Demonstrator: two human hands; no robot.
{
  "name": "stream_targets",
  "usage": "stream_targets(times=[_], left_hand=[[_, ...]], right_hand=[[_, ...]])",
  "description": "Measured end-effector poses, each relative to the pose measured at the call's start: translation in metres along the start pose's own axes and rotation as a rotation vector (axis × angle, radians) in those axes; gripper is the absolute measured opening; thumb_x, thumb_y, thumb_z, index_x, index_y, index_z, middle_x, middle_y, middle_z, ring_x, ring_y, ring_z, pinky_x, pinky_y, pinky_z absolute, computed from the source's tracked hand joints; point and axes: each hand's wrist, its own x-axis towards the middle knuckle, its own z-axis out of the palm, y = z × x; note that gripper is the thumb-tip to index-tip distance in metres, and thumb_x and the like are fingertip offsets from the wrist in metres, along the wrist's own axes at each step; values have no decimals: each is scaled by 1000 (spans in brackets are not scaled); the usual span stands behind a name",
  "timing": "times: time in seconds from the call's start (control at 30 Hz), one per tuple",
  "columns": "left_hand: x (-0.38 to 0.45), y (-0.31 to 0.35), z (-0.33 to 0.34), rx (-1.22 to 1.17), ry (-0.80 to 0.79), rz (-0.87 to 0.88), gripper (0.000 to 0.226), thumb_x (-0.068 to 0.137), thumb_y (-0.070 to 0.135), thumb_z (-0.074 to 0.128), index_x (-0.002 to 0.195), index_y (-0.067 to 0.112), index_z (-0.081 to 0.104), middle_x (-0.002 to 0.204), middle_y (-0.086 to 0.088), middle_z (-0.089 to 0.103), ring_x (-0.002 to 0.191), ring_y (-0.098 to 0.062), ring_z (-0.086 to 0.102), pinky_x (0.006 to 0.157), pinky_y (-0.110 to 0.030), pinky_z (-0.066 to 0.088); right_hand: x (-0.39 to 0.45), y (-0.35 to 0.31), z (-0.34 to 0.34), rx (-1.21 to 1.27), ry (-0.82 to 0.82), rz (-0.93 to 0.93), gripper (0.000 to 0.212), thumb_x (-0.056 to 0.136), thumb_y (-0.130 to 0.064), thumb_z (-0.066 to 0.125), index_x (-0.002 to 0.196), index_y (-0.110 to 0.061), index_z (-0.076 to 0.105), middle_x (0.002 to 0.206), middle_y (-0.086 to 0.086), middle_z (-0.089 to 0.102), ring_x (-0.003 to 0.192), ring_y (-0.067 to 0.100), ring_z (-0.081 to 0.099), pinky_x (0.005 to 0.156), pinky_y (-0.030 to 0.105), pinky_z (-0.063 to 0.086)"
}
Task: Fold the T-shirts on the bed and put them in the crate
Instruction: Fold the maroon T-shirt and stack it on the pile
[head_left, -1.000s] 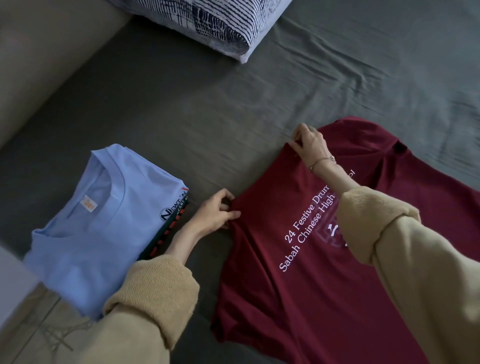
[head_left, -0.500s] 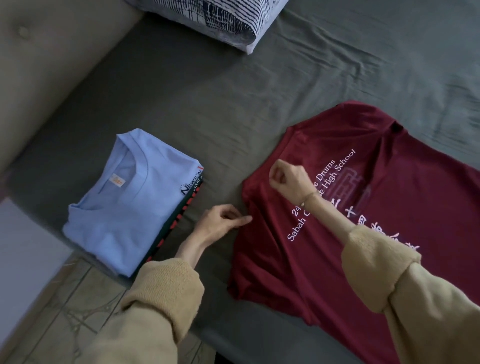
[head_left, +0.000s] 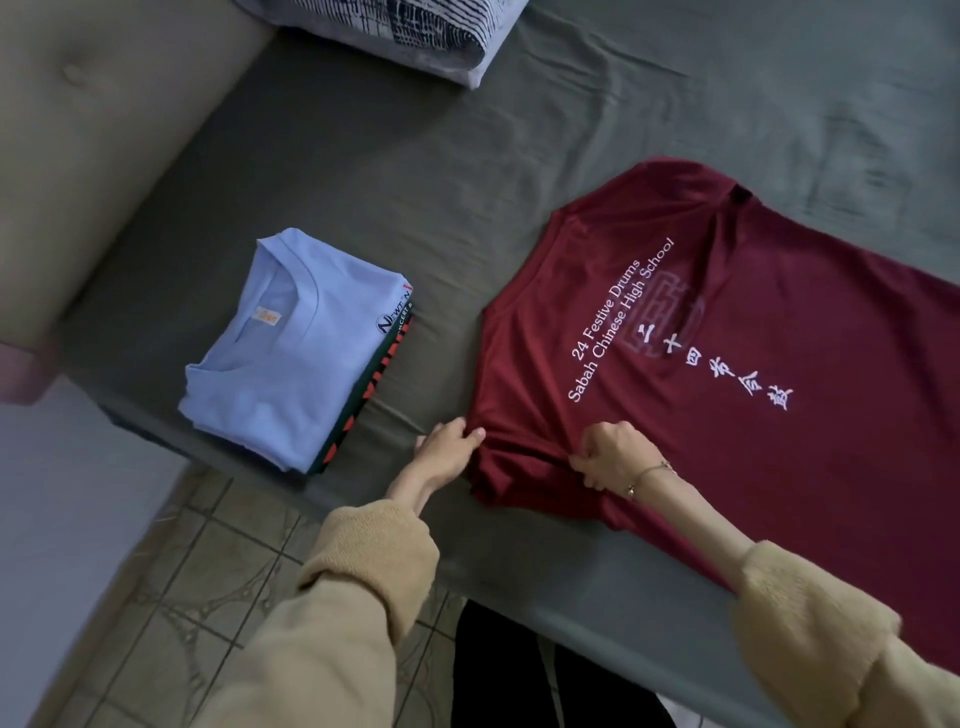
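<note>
Grey bed | maroon T-shirt flat | left grip and right grip pinching near sleeve | folded blue T-shirt left

The maroon shirt carries white print in two lines: "24 Festive Drums" and "Sabah Chinese High School". Beside these lines runs a row of white Chinese characters; the first ones read 二十四, the rest are stylised. A faint emblem sits behind the print; its content is not legible. The blue shirt shows "NEWTON" with a round N logo at its folded edge. Its orange neck tag is unreadable. The dark shirt underneath shows part of a word, "…CERT B".
</note>
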Motion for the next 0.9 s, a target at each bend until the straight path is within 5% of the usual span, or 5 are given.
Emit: stream_targets(times=[0.1, 0.2, 0.37, 0.6, 0.9], left_hand=[[-10, 0, 5, -127, -89, -48, 78, 81, 70, 48, 136, 15, 47, 144, -3, 45, 138, -25, 32, 115, -45, 1], [-13, -7, 9, -244, -184, -71, 119, 44, 85, 67, 137, 14, 46, 140, 1, 48, 135, -21, 38, 118, -46, 14], [-27, -8, 13, -411, -180, 12, 35, 89, 4, 59, 123, 5, 54, 115, -5, 62, 105, -17, 57, 86, -22, 46], [-45, -23, 18, -319, -350, -107, 15, 98, 24, 50, 88, 13, 53, 89, -4, 62, 84, -15, 58, 79, -25, 44], [-42, -34, 17, -263, -350, -84, 31, 98, 34, 47, 105, 5, 58, 107, -6, 63, 104, -16, 57, 92, -30, 42]], right_hand=[[-21, 15, 13, 91, -134, 248, 36, 91, -32, 51, 62, -12, 59, 51, -2, 65, 47, 7, 63, 73, 28, 57], [-36, 21, 28, 206, -115, 432, 45, 89, -43, 53, 61, -9, 61, 49, 0, 63, 44, 10, 61, 67, 28, 55], [-47, 12, 47, 871, -17, 661, 43, 81, -39, 68, 94, 2, 63, 76, 12, 71, 66, 25, 68, 68, 35, 57], [-59, -14, 73, 1439, 116, 741, 31, 81, -21, 69, 105, -4, 58, 95, 7, 62, 72, 17, 57, 57, 28, 40], [-59, -17, 81, 1545, 319, 703, 32, 72, -19, 70, 102, -10, 62, 95, 6, 61, 68, 13, 51, 57, 29, 40]])
